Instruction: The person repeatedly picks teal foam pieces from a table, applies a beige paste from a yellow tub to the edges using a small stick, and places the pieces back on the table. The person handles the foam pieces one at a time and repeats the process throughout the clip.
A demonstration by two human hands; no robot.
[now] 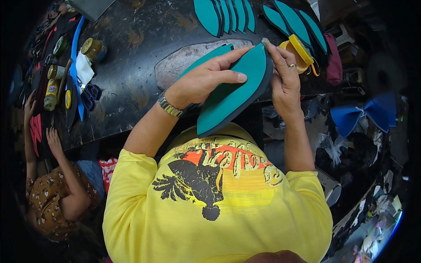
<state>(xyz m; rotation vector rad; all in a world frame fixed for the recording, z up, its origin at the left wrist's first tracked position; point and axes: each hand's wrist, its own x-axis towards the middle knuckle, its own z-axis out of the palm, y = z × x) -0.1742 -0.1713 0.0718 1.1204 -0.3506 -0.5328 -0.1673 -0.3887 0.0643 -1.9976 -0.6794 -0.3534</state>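
Observation:
My left hand [206,79] grips a pointed-oval teal foam piece [234,92] with a black backing, thumb on its teal face. The piece is tilted, its lower end near my shirt. Beside its upper tip, my right hand [285,81] has its fingers pinched together, a ring on one finger. Whatever small greyish bit sits at those fingertips is too small to name. Behind my left hand, another teal piece [195,65] lies partly hidden over a grey stone slab [169,68]. Just right of my right hand stands an open yellow container [301,55].
Several teal pieces lie in rows [223,15] at the table's far side, with more at the far right [300,22]. Jars [92,48], scissors [90,94] and a blue strip [75,61] are at left. A co-worker [61,197] works there. Blue pieces [362,114] hang at right.

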